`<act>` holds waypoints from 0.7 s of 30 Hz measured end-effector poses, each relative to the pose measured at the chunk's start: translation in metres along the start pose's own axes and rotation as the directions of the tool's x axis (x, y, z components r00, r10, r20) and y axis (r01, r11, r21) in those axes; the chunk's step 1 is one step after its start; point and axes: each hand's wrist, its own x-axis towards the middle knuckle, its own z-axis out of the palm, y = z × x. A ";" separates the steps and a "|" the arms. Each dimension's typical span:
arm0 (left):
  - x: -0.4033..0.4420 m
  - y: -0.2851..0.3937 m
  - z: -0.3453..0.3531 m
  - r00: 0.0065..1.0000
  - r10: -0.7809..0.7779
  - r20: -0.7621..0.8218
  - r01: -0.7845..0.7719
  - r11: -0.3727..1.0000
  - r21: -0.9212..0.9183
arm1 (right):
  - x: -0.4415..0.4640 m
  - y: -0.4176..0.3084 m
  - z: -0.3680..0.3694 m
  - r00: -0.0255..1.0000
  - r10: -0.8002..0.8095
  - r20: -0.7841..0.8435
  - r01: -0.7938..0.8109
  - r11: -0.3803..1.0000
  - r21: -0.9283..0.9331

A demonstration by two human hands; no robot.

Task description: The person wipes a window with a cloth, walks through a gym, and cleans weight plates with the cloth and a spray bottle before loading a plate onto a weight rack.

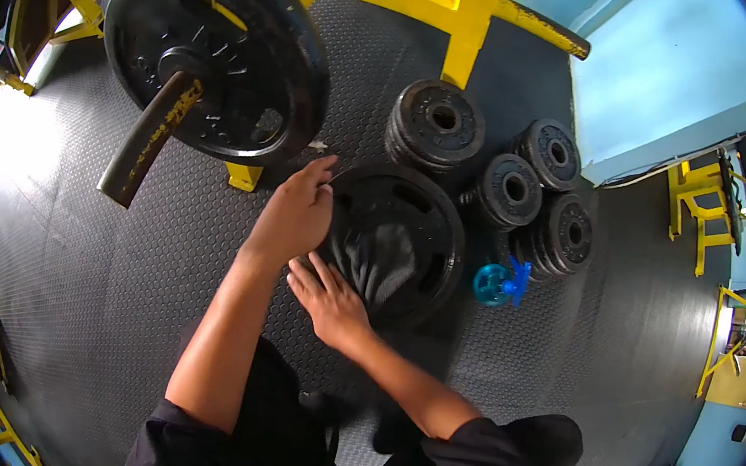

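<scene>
A large black weight plate point(443, 227) with hand slots lies flat on a low stack on the floor. Over its middle sits a crumpled dark cloth point(381, 262). My left hand point(299, 211) is at the plate's left edge, fingers stretched out and slightly bent, holding nothing I can see. Just below it, my right hand point(328, 300) lies with fingers extended and spread along the near-left edge of the cloth and plate. Whether its fingertips press the cloth or only the plate, I cannot tell.
A big plate point(254, 63) hangs on the metal peg point(149, 138) of a yellow rack point(469, 37) at upper left. Small plate stacks point(441, 121) point(514, 189) stand beyond and right. A blue spray bottle point(493, 285) stands beside the large plate.
</scene>
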 end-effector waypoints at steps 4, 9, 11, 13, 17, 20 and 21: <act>0.007 -0.015 0.008 0.998 0.040 -0.043 -0.041 0.999 -0.018 | -0.061 0.009 -0.026 0.997 0.063 0.050 -0.049 0.968 -0.248; 0.009 0.006 0.022 0.999 0.033 -0.011 -0.033 0.999 0.023 | -0.125 0.060 -0.041 0.884 0.465 -0.059 -0.467 0.883 -0.041; 0.008 0.012 0.031 0.998 0.037 0.057 -0.036 0.999 -0.026 | -0.124 0.092 -0.029 0.676 0.686 -0.268 -0.632 0.727 0.268; 0.005 0.015 0.037 0.996 0.066 0.066 -0.068 0.997 0.036 | -0.102 0.129 -0.047 0.630 0.761 -0.158 -0.623 0.616 0.482; -0.002 0.022 0.049 0.987 0.062 0.149 -0.070 0.996 0.052 | -0.029 0.204 -0.069 0.642 0.767 -0.028 -0.678 0.584 0.447; -0.008 0.030 0.060 0.974 0.108 0.199 -0.129 0.987 0.095 | 0.038 0.223 -0.067 0.715 0.699 0.027 -0.697 0.708 0.114; -0.012 0.032 0.065 0.965 0.113 0.237 -0.144 0.982 0.122 | 0.046 0.215 -0.070 0.711 0.703 0.024 -0.700 0.704 0.124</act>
